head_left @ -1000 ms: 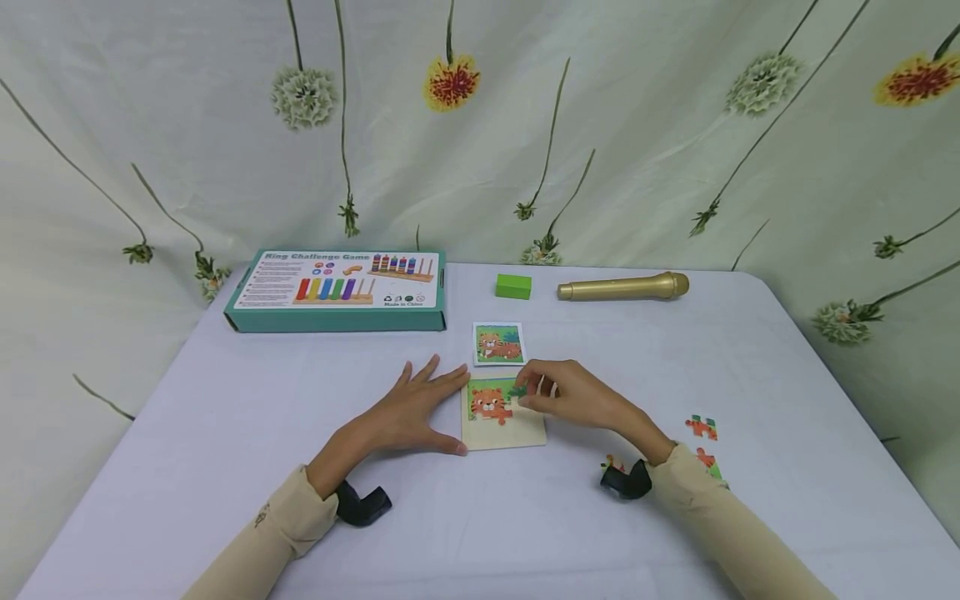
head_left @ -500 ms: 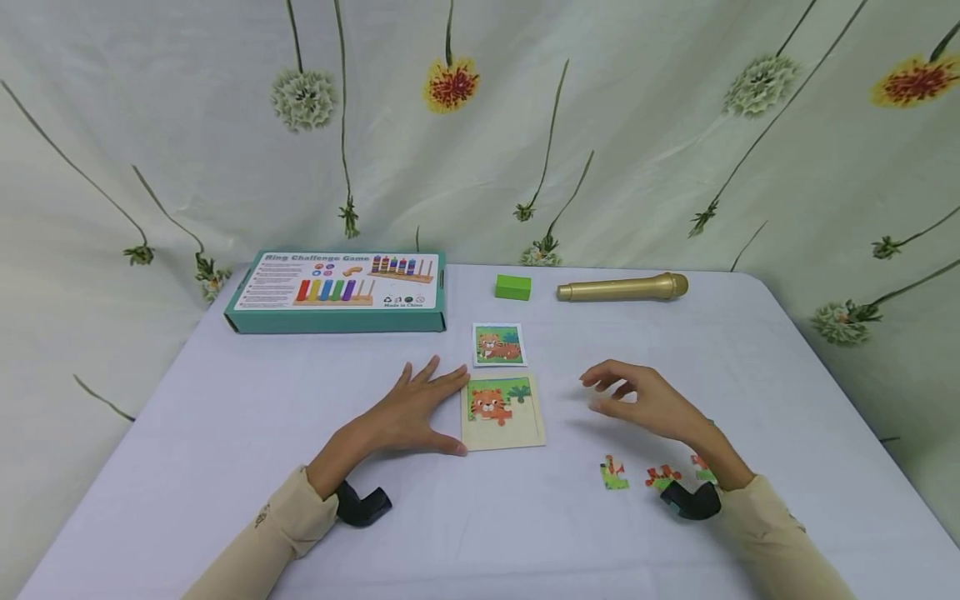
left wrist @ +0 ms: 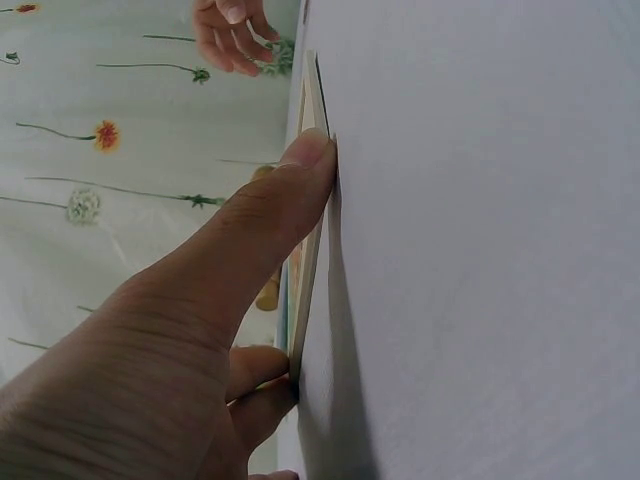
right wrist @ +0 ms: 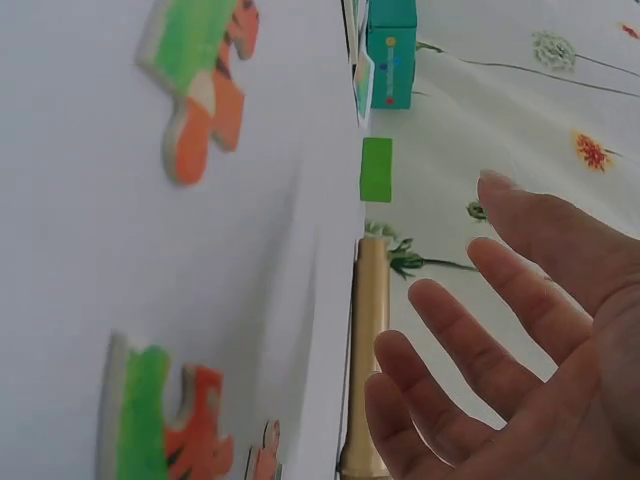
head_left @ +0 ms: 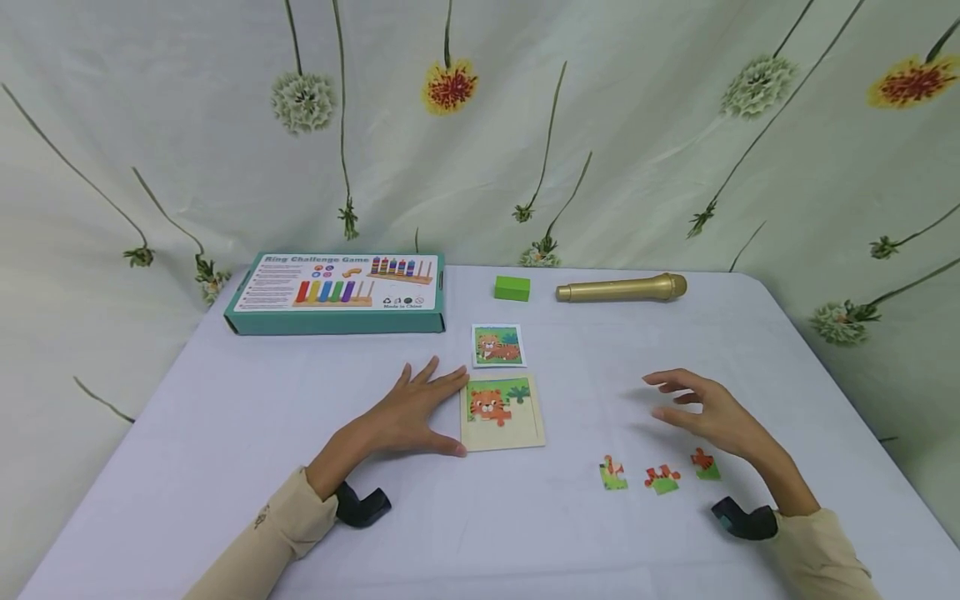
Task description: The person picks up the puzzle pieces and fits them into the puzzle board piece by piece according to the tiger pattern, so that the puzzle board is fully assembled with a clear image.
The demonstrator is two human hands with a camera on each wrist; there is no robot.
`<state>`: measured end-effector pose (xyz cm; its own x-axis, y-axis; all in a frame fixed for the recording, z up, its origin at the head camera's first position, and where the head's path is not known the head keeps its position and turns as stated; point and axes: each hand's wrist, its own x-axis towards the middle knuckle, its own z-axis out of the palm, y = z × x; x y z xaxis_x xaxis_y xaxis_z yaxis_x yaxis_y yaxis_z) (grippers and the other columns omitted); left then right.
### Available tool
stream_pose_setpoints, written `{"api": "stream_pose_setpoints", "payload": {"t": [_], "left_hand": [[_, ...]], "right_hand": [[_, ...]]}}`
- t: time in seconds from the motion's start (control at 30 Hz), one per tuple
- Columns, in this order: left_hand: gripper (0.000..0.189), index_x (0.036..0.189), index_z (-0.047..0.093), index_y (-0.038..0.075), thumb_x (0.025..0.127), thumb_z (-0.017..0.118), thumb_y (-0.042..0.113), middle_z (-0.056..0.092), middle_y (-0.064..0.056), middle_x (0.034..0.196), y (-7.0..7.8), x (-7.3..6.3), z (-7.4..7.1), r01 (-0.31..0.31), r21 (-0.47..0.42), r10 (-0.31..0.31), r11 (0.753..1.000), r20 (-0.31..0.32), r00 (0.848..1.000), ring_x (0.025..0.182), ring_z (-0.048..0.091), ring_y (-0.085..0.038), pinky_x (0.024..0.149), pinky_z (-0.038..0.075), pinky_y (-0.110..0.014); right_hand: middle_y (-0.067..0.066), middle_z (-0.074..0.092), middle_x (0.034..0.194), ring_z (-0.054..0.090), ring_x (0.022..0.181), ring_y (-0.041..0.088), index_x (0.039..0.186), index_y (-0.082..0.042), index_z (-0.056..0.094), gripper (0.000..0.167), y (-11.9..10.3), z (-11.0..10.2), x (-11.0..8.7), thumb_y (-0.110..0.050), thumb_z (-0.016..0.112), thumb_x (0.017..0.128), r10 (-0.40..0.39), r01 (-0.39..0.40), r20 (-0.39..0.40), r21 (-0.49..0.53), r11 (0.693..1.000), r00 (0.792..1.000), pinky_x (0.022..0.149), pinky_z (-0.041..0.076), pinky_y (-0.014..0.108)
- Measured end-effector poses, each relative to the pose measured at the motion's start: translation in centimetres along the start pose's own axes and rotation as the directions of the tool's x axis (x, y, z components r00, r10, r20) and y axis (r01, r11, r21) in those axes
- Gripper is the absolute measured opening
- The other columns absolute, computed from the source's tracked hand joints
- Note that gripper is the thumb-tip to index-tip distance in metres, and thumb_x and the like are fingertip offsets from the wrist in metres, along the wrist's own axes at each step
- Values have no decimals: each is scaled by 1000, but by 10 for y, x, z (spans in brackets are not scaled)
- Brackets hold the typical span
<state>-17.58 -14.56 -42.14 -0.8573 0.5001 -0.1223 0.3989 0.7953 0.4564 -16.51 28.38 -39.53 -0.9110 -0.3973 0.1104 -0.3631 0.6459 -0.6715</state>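
My left hand (head_left: 408,412) lies with fingers spread at the left edge of a wooden puzzle board (head_left: 504,433), thumb at the near corner and a fingertip at the far one. In the left wrist view the thumb (left wrist: 265,215) touches the board's edge. A tiger's face and a plant fill the board's upper part; bare wood shows below. My right hand (head_left: 716,417), holding nothing, hovers with bent, relaxed fingers near loose puzzle pieces: one (head_left: 612,473), another (head_left: 662,479) and a third (head_left: 705,464). The right wrist view shows a further piece (right wrist: 265,458), hidden by the hand in the head view.
Just beyond the board lies a tiger picture card (head_left: 498,346). Along the back stand a Ring Challenge Game box (head_left: 337,292), a green block (head_left: 512,288) and a gold toy microphone (head_left: 621,288). White cloth covers the table (head_left: 480,533); a flowered curtain hangs behind.
My right hand has let go of the plant piece, now lying in the board, and moved right toward the loose pieces. The left hand has kept its place.
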Motion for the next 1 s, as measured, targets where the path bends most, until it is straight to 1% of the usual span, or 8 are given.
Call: {"api": "stream_pose_setpoints", "payload": {"t": [0.2, 0.3, 0.4, 0.53, 0.67, 0.83, 1.0], "left_hand": [[108, 151, 31, 19, 65, 76, 66, 25, 3, 158, -2, 0, 1, -7, 3, 7, 1000, 5, 1000, 148, -2, -31, 115, -6, -58], [108, 151, 31, 19, 65, 76, 66, 24, 3, 158, -2, 0, 1, -8, 4, 8, 1000, 6, 1000, 148, -2, -31, 115, -7, -58], [108, 151, 31, 19, 65, 75, 66, 24, 3, 158, -2, 0, 1, -10, 7, 10, 1000, 6, 1000, 148, -2, -31, 115, -7, -58], [108, 151, 31, 19, 65, 75, 66, 24, 3, 158, -3, 1, 0, -6, 9, 6, 1000, 7, 1000, 148, -2, -31, 115, -7, -58], [109, 151, 31, 19, 65, 76, 66, 24, 3, 158, -2, 1, 0, -4, 10, 4, 1000, 9, 1000, 148, -2, -31, 115, -7, -58], [109, 151, 31, 18, 64, 76, 65, 24, 2, 158, -2, 2, 1, -1, 12, 1, 1000, 9, 1000, 148, -2, -31, 115, -7, -58], [108, 151, 31, 20, 64, 76, 66, 24, 4, 158, -2, 2, 1, 6, 20, -6, 1000, 11, 1000, 148, -2, -30, 115, -7, -57]], "right_hand": [[12, 60, 125, 55, 107, 31, 126, -8, 59, 40, 15, -9, -12, -19, 70, 89, 66, -68, -28, -54, 996, 997, 86, 50, 36], [13, 59, 124, 55, 104, 30, 125, -7, 60, 41, 21, -14, -17, -19, 71, 87, 78, -82, -41, -106, 991, 996, 83, 50, 34], [14, 59, 121, 54, 100, 27, 124, -6, 60, 42, 27, -19, -22, -17, 73, 85, 93, -100, -55, -133, 986, 994, 78, 50, 29], [14, 58, 120, 50, 95, 17, 123, -5, 61, 42, 36, -23, -28, -17, 73, 85, 122, -128, -57, -125, 984, 991, 73, 48, 23], [13, 56, 121, 47, 92, 9, 124, -4, 60, 43, 44, -25, -32, -19, 72, 86, 158, -160, -30, -103, 982, 987, 71, 45, 23], [12, 56, 120, 49, 90, 8, 124, -4, 60, 43, 51, -27, -36, -20, 72, 86, 171, -171, -9, -98, 980, 985, 71, 44, 24], [12, 56, 115, 48, 87, 10, 123, -5, 60, 41, 53, -27, -38, -18, 72, 86, 190, -188, 10, -102, 977, 982, 69, 43, 24]]}}
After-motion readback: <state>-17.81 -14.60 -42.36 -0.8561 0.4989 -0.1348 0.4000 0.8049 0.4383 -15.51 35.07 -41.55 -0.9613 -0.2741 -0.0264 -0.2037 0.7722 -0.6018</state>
